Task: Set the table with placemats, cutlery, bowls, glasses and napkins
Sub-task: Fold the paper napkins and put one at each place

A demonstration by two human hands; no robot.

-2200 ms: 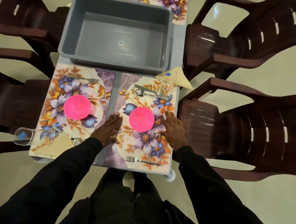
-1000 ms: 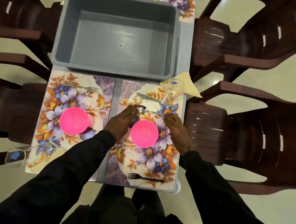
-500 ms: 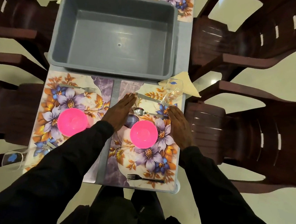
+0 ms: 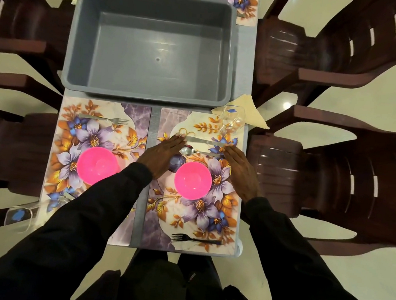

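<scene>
Placemats with a flower print lie side by side across the near end of the table [image 4: 145,193]. I press both hands flat on the right placemat [image 4: 193,212], fingers straight and released, grasping nothing. My left hand [image 4: 161,157] and right hand [image 4: 242,173] flank a pink bowl [image 4: 193,180] at the middle of that mat. The left fingertips reach the knife [image 4: 200,140] and sit just beside the spoon [image 4: 192,151]. The right fingertips are at the handle ends of both. A fork [image 4: 195,239] lies along the near edge of the table.

Toward the right edge stands a glass [image 4: 232,119], beside a folded napkin [image 4: 254,111] that pokes over that edge. The left placemat [image 4: 72,137] carries a second pink bowl [image 4: 96,165] and a second fork [image 4: 103,118] on its far side, with a second glass [image 4: 19,216] at the near left corner. A grey tub [image 4: 146,94] fills the middle of the table. Dark chairs [image 4: 349,179] stand along both long edges.
</scene>
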